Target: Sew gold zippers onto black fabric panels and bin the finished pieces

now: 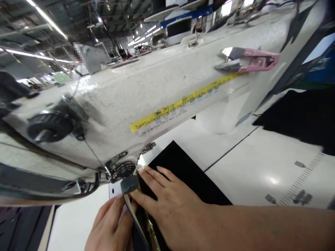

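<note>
Black fabric lies under the head of a white sewing machine. My right hand rests flat on this fabric with its fingers spread, the fingertips close to the needle area. Along the fabric's left part runs a gold zipper or trim, passing beside my right thumb. My left hand is left of it, fingers bent together at the fabric's edge; what they pinch is hidden. A dark grey block with a strap partly covers the spot between both hands. The needle itself cannot be made out.
Pink-handled thread snips sit on the machine arm above a yellow tape strip. More black cloth lies at the right on the white table, which bears a printed scale. Dark material is at bottom left.
</note>
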`<state>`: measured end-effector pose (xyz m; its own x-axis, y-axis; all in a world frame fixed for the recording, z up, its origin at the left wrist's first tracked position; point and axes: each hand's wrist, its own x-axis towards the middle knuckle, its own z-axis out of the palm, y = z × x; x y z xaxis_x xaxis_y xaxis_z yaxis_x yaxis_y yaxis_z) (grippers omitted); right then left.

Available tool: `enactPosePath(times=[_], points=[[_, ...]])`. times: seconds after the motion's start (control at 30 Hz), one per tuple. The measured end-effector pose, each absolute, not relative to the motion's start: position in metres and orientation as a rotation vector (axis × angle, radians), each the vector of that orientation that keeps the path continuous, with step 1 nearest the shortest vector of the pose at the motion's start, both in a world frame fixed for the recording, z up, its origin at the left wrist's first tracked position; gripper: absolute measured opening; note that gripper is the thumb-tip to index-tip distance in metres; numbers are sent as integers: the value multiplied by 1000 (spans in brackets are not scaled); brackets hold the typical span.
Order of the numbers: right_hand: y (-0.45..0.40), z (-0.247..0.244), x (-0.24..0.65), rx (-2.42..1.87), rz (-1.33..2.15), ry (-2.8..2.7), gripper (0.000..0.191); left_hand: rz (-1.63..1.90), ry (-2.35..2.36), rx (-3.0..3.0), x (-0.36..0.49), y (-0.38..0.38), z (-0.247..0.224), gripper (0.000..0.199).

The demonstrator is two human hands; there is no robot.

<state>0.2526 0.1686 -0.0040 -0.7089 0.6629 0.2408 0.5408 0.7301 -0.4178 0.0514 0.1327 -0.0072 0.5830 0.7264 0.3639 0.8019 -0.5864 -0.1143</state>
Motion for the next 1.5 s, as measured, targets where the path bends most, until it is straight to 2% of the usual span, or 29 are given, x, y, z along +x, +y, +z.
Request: enactPosePath(times=[0.17,0.3,0.47,0.87,0.9,1.0,1.07,1.17,1.23,1.37,1.43,1.5], points=[[168,-22,245,-907,222,-2557,45,-380,-1235,-2539,61,131,-3,32],[170,-35,243,-837,93,-2544,45,-504,-1270,-2483,74,131,0,31],[169,-28,247,-772,-22,-2575,47,-541,-1283,-2430,80,130,1,34],[165,-1,251,-905,318,-2654,48,-278,-1415,-2717,73,115,23,41],[164,1,252,-922,332,-2639,48,-251,-1439,-2746,71,113,25,47],[162,4,254,-947,381,-2588,52,-229,-1472,-2782,66,109,21,90],[161,5,256,-948,439,-2570,64,-211,-1475,-2817,63,109,16,102],[162,4,257,-936,489,-2568,84,-194,-1500,-2843,64,111,14,99],[163,3,258,-927,486,-2572,90,-150,-1508,-2864,67,114,18,93],[163,1,259,-911,476,-2582,93,-24,-1498,-2888,74,117,27,81],[163,2,260,-916,475,-2577,92,14,-1493,-2872,75,118,29,82],[163,4,261,-924,482,-2569,83,44,-1481,-2846,73,117,29,87]])
